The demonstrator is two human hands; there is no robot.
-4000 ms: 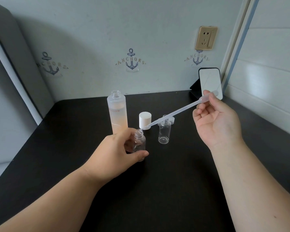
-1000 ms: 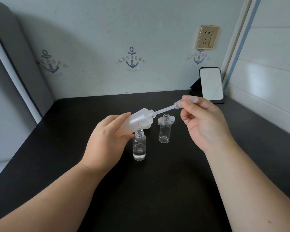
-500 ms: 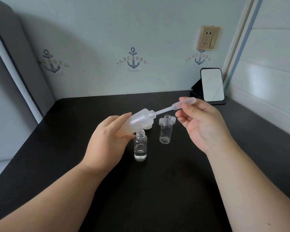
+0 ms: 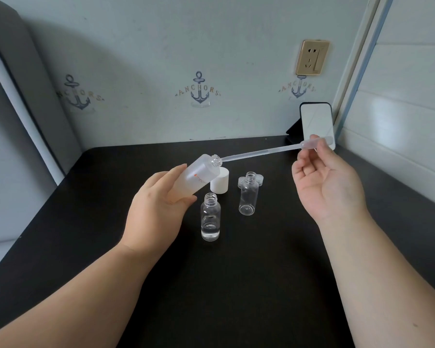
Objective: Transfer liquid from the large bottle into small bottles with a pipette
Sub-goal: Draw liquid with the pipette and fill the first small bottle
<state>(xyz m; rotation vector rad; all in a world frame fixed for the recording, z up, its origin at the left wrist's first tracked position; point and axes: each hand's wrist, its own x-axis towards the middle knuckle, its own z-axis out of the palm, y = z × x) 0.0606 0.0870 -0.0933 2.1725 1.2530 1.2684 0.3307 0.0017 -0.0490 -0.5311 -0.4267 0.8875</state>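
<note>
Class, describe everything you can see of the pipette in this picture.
The pipette is a long, thin tube of clear, slightly cloudy plastic with a wider bulb at one end. It lies nearly level in the air. The right hand pinches the bulb; the tip sits at the mouth of the tilted large bottle, which the left hand holds.

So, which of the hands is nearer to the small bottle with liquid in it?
Left. The left hand, gripping the tilted large bottle, sits just beside the small bottle with liquid. The right hand pinches the pipette bulb, farther off.
</note>
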